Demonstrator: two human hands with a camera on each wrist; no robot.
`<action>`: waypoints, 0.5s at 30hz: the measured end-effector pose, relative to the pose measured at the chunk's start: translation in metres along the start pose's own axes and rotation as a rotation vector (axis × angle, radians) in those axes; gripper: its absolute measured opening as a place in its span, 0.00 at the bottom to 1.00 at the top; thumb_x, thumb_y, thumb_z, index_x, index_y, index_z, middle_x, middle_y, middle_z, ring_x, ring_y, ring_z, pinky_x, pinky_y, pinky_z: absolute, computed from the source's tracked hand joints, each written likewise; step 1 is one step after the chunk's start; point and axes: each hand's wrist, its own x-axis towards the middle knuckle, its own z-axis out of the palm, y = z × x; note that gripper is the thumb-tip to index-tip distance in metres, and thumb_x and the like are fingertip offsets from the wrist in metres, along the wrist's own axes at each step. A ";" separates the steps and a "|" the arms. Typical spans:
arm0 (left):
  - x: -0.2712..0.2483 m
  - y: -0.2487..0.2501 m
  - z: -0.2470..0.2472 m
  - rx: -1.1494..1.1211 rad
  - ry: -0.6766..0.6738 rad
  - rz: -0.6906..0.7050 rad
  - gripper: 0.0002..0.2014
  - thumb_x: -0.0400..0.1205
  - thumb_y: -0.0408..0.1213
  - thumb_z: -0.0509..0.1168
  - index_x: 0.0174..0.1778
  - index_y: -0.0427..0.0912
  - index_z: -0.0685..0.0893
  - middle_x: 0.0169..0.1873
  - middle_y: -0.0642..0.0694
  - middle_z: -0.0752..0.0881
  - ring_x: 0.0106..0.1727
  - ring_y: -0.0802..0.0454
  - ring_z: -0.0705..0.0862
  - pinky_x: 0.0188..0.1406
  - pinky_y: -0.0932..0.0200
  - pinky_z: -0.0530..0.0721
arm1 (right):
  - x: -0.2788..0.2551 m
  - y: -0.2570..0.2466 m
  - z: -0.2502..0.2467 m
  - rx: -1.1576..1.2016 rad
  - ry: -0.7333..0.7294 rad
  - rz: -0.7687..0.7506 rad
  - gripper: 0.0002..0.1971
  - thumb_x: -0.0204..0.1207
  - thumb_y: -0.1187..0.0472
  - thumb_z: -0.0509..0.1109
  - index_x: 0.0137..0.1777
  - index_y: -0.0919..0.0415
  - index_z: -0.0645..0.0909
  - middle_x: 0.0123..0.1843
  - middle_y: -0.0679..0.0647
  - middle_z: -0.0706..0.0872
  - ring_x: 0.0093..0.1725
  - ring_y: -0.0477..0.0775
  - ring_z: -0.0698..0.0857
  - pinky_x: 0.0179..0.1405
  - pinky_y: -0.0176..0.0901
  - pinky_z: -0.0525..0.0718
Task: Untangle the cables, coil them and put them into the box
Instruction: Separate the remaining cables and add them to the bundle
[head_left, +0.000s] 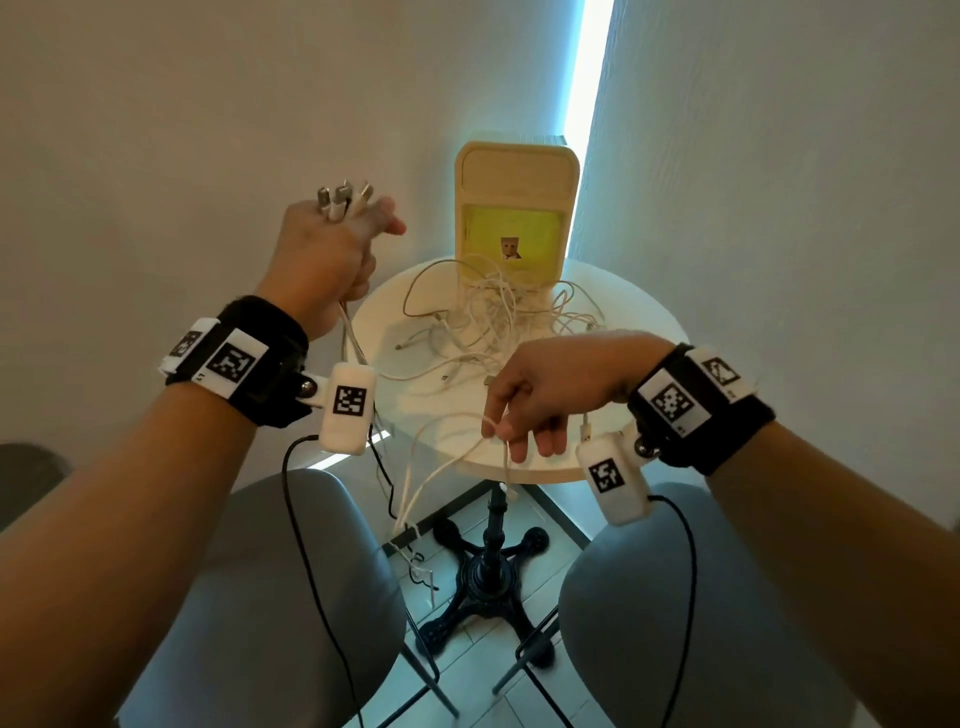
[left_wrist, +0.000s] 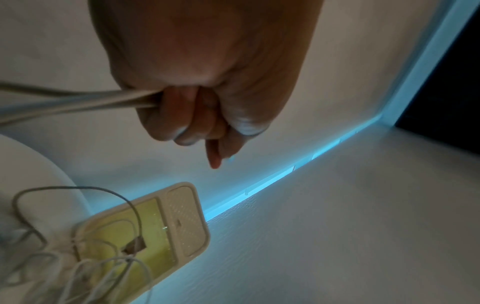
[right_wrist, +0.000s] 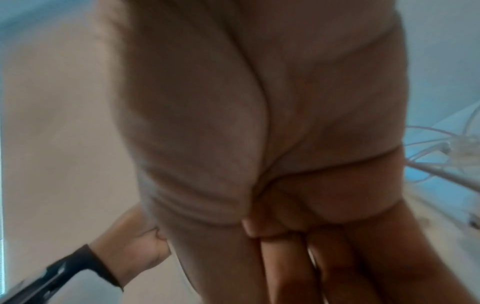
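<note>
My left hand (head_left: 332, 249) is raised left of the round white table (head_left: 639, 312) and grips a bundle of white cables (left_wrist: 78, 102); their metal plugs (head_left: 343, 200) stick up past the knuckles. The strands run down from that fist, hang below the table edge and loop up to my right hand (head_left: 524, 410), which pinches the white strands (head_left: 467, 452) at the table's near edge. A tangled heap of white cables (head_left: 493, 317) lies on the table in front of the open beige box (head_left: 517, 208) with a yellow-green inside. The right wrist view is blurred and mostly palm (right_wrist: 259, 123).
The box (left_wrist: 145, 222) stands at the table's far edge against a wall corner with a bright light strip (head_left: 587, 104). Two grey chair seats (head_left: 291, 597) flank the black table pedestal (head_left: 491, 561) below. Black wrist-camera leads (head_left: 311, 545) hang from both wrists.
</note>
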 end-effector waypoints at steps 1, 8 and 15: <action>-0.001 0.005 0.000 -0.050 -0.031 -0.001 0.15 0.92 0.45 0.67 0.45 0.39 0.88 0.21 0.52 0.65 0.19 0.55 0.60 0.19 0.62 0.58 | -0.003 -0.002 -0.005 -0.027 0.026 0.009 0.11 0.87 0.62 0.73 0.66 0.62 0.88 0.49 0.56 0.97 0.39 0.53 0.92 0.52 0.56 0.95; -0.009 0.030 0.021 -0.274 -0.132 -0.008 0.29 0.93 0.61 0.59 0.31 0.44 0.78 0.24 0.48 0.60 0.20 0.54 0.58 0.18 0.63 0.58 | 0.007 -0.024 -0.019 -0.052 0.648 -0.144 0.21 0.84 0.43 0.74 0.74 0.48 0.82 0.62 0.46 0.87 0.57 0.49 0.89 0.56 0.48 0.91; -0.013 0.042 0.036 -0.226 -0.201 -0.009 0.30 0.91 0.66 0.56 0.30 0.48 0.67 0.30 0.44 0.56 0.24 0.52 0.56 0.19 0.58 0.56 | 0.039 -0.026 0.026 0.083 0.292 -0.188 0.14 0.94 0.58 0.61 0.61 0.64 0.86 0.52 0.55 0.94 0.49 0.56 0.94 0.56 0.51 0.93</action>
